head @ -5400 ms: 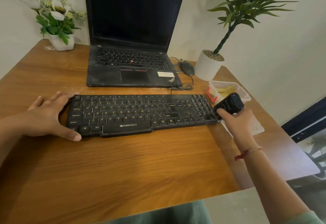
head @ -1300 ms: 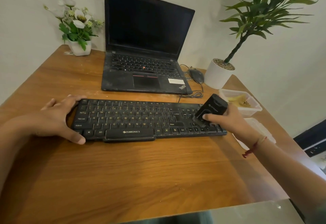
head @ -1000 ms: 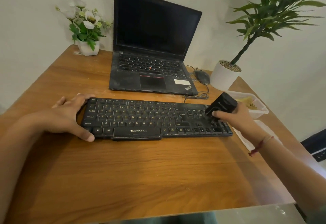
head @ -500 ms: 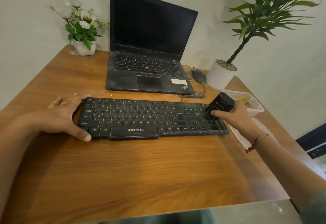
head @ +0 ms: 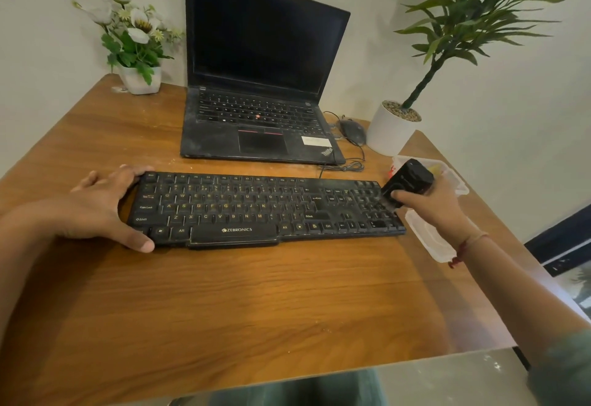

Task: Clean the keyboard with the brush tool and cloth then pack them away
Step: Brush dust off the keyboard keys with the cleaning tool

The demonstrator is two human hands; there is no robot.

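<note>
Head view: black keyboard [head: 265, 210] lies flat across the middle of the wooden bench [head: 224, 309], long side toward the person. Left hand [head: 96, 207] rests against the keyboard's left end, fingers spread and fairly straight, thumb along the front edge. Right hand [head: 431, 204] grips a small black brush tool [head: 407, 180], fingers curled round it. The tool's lower end sits on the number-pad keys at the keyboard's right end (bristles too dark to make out). Behind the keyboard is an open laptop [head: 256, 85], screen dark, deck dusty. Mouse [head: 353, 130] just right of it, cord looped. Flower pot [head: 140, 79] at far left corner, potted plant [head: 391, 127] at far right. Clear container [head: 454, 178] just beyond the right hand, something yellow inside. Clear lid [head: 428, 239] beside the keyboard's right end, partly under the wrist.
</note>
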